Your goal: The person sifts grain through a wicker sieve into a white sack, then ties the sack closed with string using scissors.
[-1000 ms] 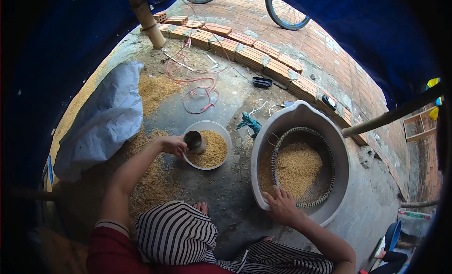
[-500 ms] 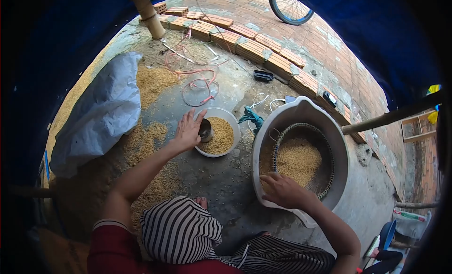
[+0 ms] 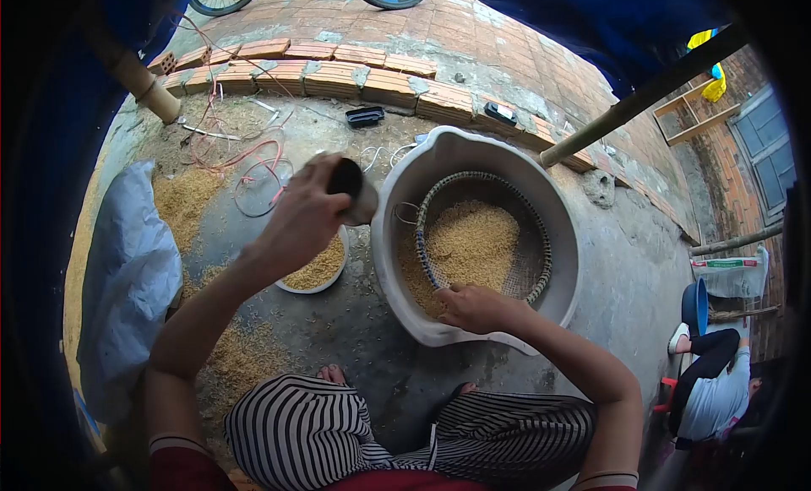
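Observation:
My left hand (image 3: 306,211) is closed round a dark-mouthed metal cup (image 3: 361,195), held up beside the left rim of a large grey tub (image 3: 562,238). Below that hand, partly hidden by it, a white bowl (image 3: 345,267) of yellow grain stands on the floor. Inside the tub lies a round woven sieve (image 3: 547,253) with a heap of grain (image 3: 473,238) on its mesh. My right hand (image 3: 477,309) grips the sieve's near rim with its fingers bent over it.
Grain (image 3: 182,208) is spread on the floor at the left, beside a pale plastic sheet (image 3: 135,271). A brick row (image 3: 329,79) runs behind. Bamboo poles (image 3: 139,87) stand at both sides. Another person (image 3: 718,390) sits at the far right.
My left hand has risen from the bowl and moved toward the tub with the cup. My right hand has closed on the sieve rim. The view has shifted to the right.

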